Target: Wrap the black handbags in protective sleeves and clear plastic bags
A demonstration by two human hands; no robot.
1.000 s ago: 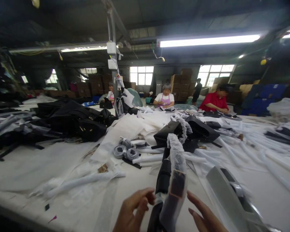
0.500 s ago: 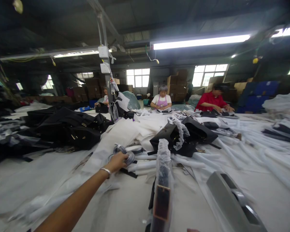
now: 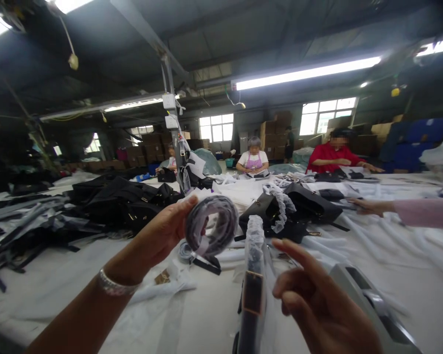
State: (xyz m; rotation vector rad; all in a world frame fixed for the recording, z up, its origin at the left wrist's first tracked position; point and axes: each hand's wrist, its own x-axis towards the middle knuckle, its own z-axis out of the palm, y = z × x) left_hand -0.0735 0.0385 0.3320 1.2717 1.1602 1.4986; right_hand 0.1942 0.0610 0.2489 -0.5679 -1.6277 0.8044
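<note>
My left hand [image 3: 170,231] is closed on a coiled strap [image 3: 194,231], a dark band wrapped in clear plastic film, held up above the table. In front of me a bag handle strap [image 3: 254,246] in clear film stands upright, with a gold-edged rectangular buckle [image 3: 253,293] on it. My right hand [image 3: 313,300] is just right of this strap, index finger stretched out and the others partly bent, with nothing in it. Behind the strap lies a black bag [image 3: 260,211] with film bunched around its handle.
A grey tape dispenser [image 3: 372,300] stands at the right. Black bags [image 3: 121,196] are heaped at the left, and white paper sheets [image 3: 239,194] lie mid-table. A co-worker's pink-sleeved arm [image 3: 421,212] reaches in from the right. Several people sit across the table.
My left hand has lifted the coiled strap from the table towards me. My right hand has come up into view. A pink-sleeved arm has appeared at the right.
</note>
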